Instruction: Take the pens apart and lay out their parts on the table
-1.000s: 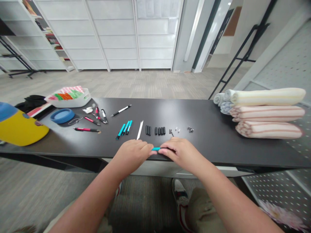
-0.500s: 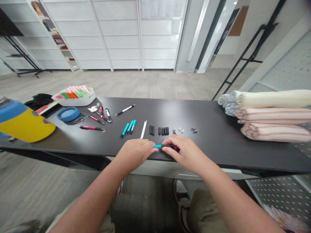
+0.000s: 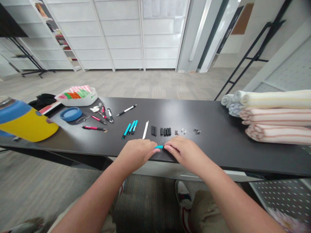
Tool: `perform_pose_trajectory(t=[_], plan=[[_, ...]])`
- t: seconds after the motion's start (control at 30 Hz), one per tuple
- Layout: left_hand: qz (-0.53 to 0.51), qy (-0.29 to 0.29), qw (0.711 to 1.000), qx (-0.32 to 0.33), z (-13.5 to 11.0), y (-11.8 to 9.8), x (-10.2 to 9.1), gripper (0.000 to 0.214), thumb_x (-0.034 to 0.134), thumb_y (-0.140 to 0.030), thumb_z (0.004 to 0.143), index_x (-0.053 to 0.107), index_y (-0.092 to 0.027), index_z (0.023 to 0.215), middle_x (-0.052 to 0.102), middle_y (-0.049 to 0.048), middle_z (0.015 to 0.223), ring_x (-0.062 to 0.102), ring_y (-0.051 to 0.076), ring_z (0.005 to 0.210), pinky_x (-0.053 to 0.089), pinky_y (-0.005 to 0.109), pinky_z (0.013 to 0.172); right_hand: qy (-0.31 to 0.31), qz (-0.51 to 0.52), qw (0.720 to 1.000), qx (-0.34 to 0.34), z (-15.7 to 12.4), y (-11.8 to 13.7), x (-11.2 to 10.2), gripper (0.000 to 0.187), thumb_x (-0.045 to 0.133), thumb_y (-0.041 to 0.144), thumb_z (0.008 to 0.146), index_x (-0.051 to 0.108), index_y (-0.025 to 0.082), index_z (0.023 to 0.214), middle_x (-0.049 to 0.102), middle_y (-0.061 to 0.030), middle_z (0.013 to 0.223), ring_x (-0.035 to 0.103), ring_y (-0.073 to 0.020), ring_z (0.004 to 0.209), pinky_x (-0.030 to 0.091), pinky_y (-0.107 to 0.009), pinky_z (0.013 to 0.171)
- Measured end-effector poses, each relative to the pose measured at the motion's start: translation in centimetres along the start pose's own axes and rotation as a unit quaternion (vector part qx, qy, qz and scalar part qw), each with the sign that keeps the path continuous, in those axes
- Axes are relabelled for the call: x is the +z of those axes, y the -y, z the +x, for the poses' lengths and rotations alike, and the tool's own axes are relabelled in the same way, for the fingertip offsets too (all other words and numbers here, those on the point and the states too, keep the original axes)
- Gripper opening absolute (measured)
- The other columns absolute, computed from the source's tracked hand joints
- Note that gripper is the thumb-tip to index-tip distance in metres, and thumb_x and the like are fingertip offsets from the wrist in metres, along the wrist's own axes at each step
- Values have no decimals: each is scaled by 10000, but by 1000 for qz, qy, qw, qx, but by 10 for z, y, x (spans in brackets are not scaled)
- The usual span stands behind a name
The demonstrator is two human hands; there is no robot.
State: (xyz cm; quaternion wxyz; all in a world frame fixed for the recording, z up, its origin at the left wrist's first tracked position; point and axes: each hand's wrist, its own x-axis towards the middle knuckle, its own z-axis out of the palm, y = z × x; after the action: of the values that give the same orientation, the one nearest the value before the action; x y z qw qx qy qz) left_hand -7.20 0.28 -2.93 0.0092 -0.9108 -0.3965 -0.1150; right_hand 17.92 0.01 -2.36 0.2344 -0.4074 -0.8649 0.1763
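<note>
Above the front edge of the dark table, my left hand (image 3: 138,151) pinches the turquoise barrel of a pen (image 3: 159,147). My right hand (image 3: 183,148) is closed round the pen's black end, which its fingers mostly hide. Just beyond my hands lie white refills (image 3: 145,130), thin black pieces (image 3: 153,130), wider black sleeves (image 3: 165,131), small brown bits (image 3: 176,132), clear tips (image 3: 183,131) and tiny dark metal parts (image 3: 197,131). Several turquoise barrels (image 3: 129,128) with black ends rest to the left of the refills.
Red, black and white pens (image 3: 97,119) lie at the left, near a blue round lid (image 3: 71,114) and a white basket (image 3: 80,101) of colourful packets. A yellow and blue container (image 3: 26,123) stands far left. Rolled cloths (image 3: 277,113) are stacked at the right of the table (image 3: 218,136).
My right hand has closed further over the black end of the pen, so less of it shows. The whole view has shifted slightly; the loose parts lie as before.
</note>
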Motion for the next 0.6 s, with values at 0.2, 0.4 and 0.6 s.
perform_pose_trajectory(t=[0.2,0.4,0.6], plan=[[2,-1,1000,-1,0,0,-1,291,481,-429,1093,668,-224,1006,729,10,868,698,198,811,428,304,687,-35,34,999,-3,-1,-1,-2,78,677,273,1002,716,218,1041,742,-50,999,659,-206,946,507,-337,844],[-2,0,1000,0,-1,0,2,307,469,-445,1097,674,-223,1041,740,16,896,707,191,845,436,297,710,-29,26,999,-15,-2,-3,-1,159,588,288,1056,734,226,1047,744,-46,976,654,-202,920,500,-351,862],[0,0,1000,-2,0,1,1,299,476,-433,1097,675,-218,1041,745,18,901,709,193,841,441,295,708,-44,40,998,5,-2,-2,-2,92,681,294,999,721,229,1050,752,-54,1026,668,-212,967,513,-347,870]])
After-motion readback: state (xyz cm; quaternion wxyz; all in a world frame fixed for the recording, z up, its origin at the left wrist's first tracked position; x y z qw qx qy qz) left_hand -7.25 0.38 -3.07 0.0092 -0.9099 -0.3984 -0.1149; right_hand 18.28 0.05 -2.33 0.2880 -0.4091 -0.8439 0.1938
